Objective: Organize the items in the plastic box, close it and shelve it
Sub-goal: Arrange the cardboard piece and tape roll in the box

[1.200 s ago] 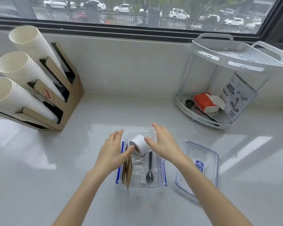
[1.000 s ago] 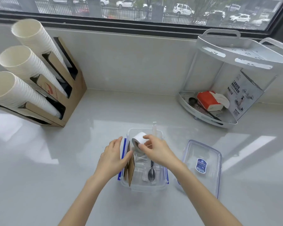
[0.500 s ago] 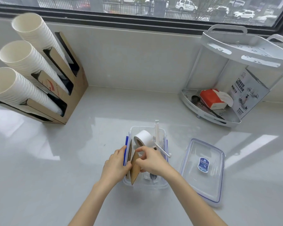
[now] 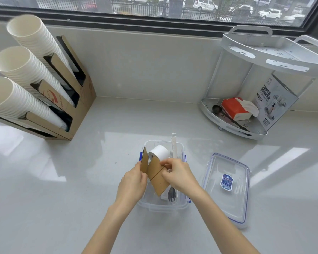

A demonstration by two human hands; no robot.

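Left hand (image 4: 133, 182): fingers pinch the left cardboard piece (image 4: 144, 160), held upright.
Right hand (image 4: 178, 174): fingers pinch the tilted cardboard piece (image 4: 157, 177); long axis runs near-far.
Plastic box (image 4: 163, 206): open on the tabletop (image 4: 81, 180), directly beneath both hands.
Lid (image 4: 228, 187): right of the box, nearer the right hand.
Shelf (image 4: 246, 125): far right.
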